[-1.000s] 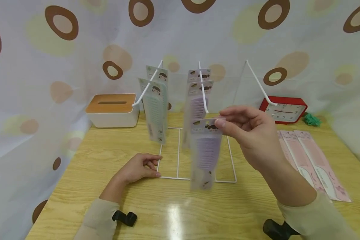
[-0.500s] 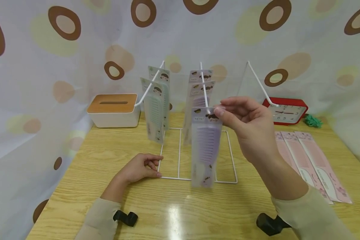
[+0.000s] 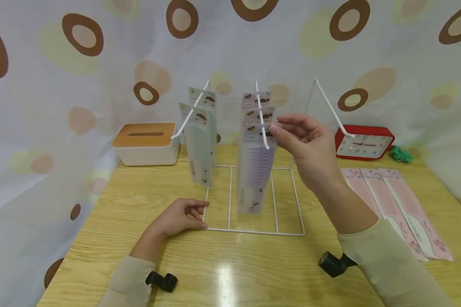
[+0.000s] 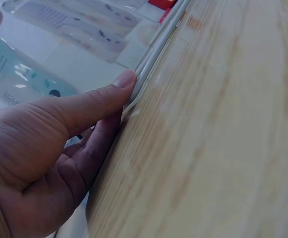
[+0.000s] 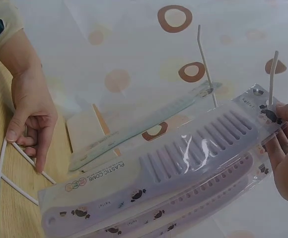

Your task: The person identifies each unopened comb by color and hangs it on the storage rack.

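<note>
My right hand (image 3: 311,151) pinches the top right edge of a packaged purple comb (image 3: 256,170) between thumb and fingers. That comb hangs on the middle prong of a white wire display rack (image 3: 253,232), in front of more purple comb packs. In the right wrist view the prong passes through the header of the purple comb (image 5: 193,148). My left hand (image 3: 178,216) holds the rack's front left base corner; in the left wrist view its thumb lies on the wire rack (image 4: 156,47). Green packaged combs (image 3: 197,145) hang on the left prong. Nothing hangs on the right prong (image 3: 332,106).
Several pink comb packs (image 3: 407,209) lie on the table at the right. Behind them stand a red clock (image 3: 365,143) and a green tangled bundle (image 3: 401,154). A tissue box (image 3: 146,145) sits at the back left. A patterned curtain (image 3: 230,55) closes the back.
The right hand has carried the purple comb up and back, from in front of the middle prong's tip onto the prong. The left hand stays at the rack corner.
</note>
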`<act>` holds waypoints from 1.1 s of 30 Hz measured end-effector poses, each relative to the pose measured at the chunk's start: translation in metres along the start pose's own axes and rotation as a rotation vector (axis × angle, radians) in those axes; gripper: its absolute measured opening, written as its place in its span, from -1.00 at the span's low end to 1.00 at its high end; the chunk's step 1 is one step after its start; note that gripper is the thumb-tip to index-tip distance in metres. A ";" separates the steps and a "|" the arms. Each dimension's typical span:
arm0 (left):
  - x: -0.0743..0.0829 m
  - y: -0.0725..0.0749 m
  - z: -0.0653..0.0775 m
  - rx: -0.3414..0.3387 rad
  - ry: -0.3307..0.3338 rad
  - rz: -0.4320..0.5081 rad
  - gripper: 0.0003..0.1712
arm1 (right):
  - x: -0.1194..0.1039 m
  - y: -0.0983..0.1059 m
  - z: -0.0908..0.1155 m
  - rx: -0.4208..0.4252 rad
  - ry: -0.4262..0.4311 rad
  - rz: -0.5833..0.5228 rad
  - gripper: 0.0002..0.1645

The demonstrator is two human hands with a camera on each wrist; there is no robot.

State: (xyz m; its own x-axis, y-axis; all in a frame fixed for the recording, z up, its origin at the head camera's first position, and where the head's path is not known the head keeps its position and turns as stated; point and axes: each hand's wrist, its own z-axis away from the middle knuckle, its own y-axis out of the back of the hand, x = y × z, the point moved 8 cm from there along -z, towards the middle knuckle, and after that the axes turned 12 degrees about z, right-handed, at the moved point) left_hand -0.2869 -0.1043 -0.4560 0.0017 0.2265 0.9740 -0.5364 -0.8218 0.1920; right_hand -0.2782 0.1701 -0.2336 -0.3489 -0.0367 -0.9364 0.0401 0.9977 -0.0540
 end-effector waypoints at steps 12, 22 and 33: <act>0.001 -0.002 -0.001 -0.003 0.002 0.001 -0.26 | 0.003 0.004 0.002 -0.134 -0.026 0.120 -0.67; 0.001 -0.001 0.001 0.000 -0.002 -0.003 -0.26 | 0.026 0.040 0.006 -0.321 0.015 0.268 -0.50; 0.002 -0.002 0.001 -0.007 -0.013 -0.005 -0.25 | 0.086 0.130 -0.004 -0.317 -0.051 0.396 -0.43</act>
State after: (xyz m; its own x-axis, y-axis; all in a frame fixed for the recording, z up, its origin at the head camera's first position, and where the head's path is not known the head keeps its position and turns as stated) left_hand -0.2856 -0.1029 -0.4543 0.0158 0.2240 0.9745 -0.5426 -0.8167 0.1965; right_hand -0.3070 0.2967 -0.3199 -0.3181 0.3527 -0.8800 -0.1293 0.9034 0.4089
